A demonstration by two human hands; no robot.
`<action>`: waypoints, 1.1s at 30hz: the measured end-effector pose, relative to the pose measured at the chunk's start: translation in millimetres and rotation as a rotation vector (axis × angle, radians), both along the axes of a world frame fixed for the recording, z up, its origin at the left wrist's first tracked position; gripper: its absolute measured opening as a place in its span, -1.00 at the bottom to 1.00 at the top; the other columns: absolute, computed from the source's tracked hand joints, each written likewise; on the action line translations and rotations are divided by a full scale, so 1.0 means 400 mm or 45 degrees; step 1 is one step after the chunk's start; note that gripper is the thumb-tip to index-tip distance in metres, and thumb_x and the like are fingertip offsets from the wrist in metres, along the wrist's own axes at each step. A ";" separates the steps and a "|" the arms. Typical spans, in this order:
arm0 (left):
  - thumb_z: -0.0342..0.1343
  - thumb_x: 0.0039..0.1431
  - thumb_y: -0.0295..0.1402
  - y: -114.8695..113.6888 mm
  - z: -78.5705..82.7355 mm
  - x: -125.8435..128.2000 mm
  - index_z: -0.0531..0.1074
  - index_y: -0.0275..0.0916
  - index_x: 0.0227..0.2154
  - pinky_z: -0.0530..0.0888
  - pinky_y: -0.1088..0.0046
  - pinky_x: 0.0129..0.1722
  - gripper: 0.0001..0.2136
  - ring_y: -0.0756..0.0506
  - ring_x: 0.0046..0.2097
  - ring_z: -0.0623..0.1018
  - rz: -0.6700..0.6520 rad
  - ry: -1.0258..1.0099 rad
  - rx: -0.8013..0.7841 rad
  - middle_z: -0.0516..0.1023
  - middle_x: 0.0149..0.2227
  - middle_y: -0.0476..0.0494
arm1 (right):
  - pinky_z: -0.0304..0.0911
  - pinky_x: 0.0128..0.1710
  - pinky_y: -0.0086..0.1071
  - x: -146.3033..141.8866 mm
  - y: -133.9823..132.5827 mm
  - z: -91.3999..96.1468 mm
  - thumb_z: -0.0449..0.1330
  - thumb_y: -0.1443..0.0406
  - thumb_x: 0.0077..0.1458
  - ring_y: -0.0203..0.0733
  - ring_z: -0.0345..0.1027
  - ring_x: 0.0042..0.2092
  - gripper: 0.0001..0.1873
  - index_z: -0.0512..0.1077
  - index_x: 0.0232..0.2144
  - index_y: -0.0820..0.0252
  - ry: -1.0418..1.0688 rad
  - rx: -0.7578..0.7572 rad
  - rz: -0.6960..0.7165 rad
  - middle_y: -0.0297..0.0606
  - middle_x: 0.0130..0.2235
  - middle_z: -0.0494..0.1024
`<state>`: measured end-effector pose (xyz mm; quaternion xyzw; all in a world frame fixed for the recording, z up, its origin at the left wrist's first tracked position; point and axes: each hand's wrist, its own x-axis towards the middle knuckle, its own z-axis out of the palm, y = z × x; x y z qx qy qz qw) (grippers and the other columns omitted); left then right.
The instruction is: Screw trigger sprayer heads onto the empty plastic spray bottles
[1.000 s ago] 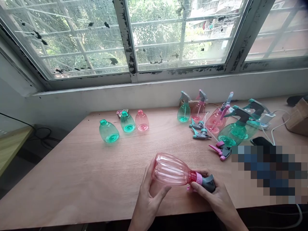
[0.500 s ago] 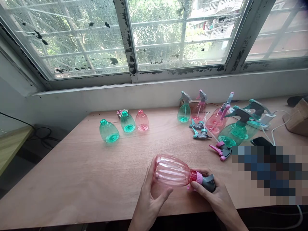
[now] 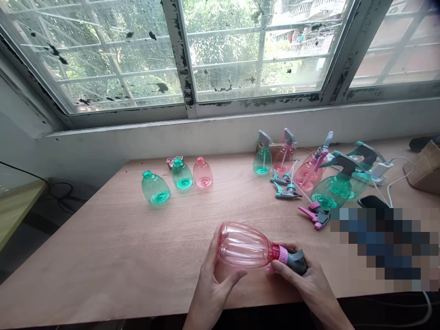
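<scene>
I hold a ribbed pink spray bottle point(image 3: 244, 244) on its side just above the wooden table point(image 3: 113, 247), near the front edge. My left hand point(image 3: 213, 284) cups the bottle's body from below, thumb across its underside. My right hand point(image 3: 305, 284) is closed around the grey and pink trigger head point(image 3: 292, 260) at the bottle's neck, thumb pressed near the pink collar.
Three capless bottles, two green point(image 3: 155, 188) point(image 3: 182, 175) and one pink point(image 3: 202, 173), stand at the back left. At the back right are several assembled spray bottles point(image 3: 335, 185) and loose trigger heads point(image 3: 285, 185) point(image 3: 316, 215). A phone point(image 3: 373, 201), cables and a wooden block point(image 3: 426, 167) lie far right.
The bottle and both hands have barely shifted; the bottle's body sits slightly lower and my left thumb has slid a little along its underside.
</scene>
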<state>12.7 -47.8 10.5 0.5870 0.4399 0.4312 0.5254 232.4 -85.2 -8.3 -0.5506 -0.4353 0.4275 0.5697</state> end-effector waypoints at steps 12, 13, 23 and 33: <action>0.30 0.12 -0.10 0.007 0.007 -0.001 0.16 -0.07 0.32 0.17 0.01 0.36 -0.25 -0.36 0.37 0.25 0.049 -0.055 -0.096 0.28 0.35 -0.26 | 0.41 -0.29 -0.34 -0.006 -0.002 0.011 0.42 0.08 -0.01 -0.10 0.52 -0.32 -0.62 0.59 -0.17 0.11 -0.031 -0.015 0.028 -0.29 -0.33 0.65; 0.30 0.13 -0.13 0.003 0.008 -0.004 0.13 -0.02 0.34 0.12 0.03 0.39 -0.25 -0.34 0.41 0.18 0.018 -0.022 -0.080 0.22 0.39 -0.20 | 0.41 -0.27 -0.34 -0.004 -0.001 0.012 0.41 0.07 0.00 -0.09 0.52 -0.30 -0.61 0.58 -0.17 0.13 -0.017 -0.021 0.023 -0.28 -0.32 0.66; 0.31 0.11 -0.11 0.003 0.000 -0.002 0.08 -0.07 0.37 0.11 0.00 0.40 -0.19 -0.37 0.42 0.14 0.033 -0.007 -0.082 0.15 0.42 -0.24 | 0.43 -0.25 -0.33 -0.007 0.001 0.016 0.42 0.03 -0.03 -0.07 0.53 -0.30 -0.59 0.59 -0.19 0.13 -0.025 -0.024 0.019 -0.26 -0.31 0.66; 0.32 0.12 -0.22 -0.004 0.006 -0.004 -0.01 0.15 0.38 0.01 0.05 0.43 -0.16 -0.28 0.46 0.02 -0.047 0.054 -0.008 0.03 0.47 -0.02 | 0.45 -0.21 -0.29 -0.003 0.006 0.002 0.40 0.06 0.02 -0.09 0.53 -0.28 -0.63 0.57 -0.17 0.13 0.136 -0.051 0.001 -0.28 -0.25 0.64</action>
